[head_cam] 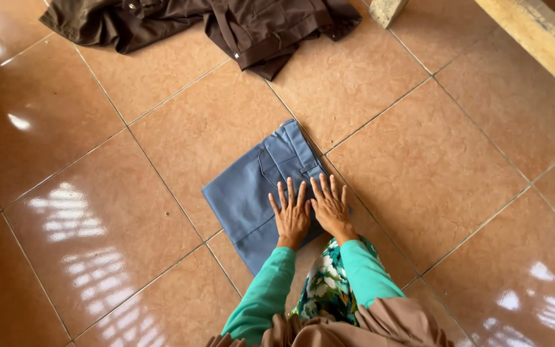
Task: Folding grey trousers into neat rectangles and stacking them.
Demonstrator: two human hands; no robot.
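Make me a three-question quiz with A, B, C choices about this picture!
1. Where do both hands rest?
A. on the brown clothes
B. on the blue trousers
C. on the bare tiles

2. What colour are the sleeves?
A. green
B. red
C. white

3. How are the blue trousers?
A. hanging up
B. crumpled
C. folded flat

Answers: 1 B, the left hand and right hand press flat on the blue trousers. 2 A, both sleeves are green. 3 C, they lie folded on the floor; the brown clothes lie apart.
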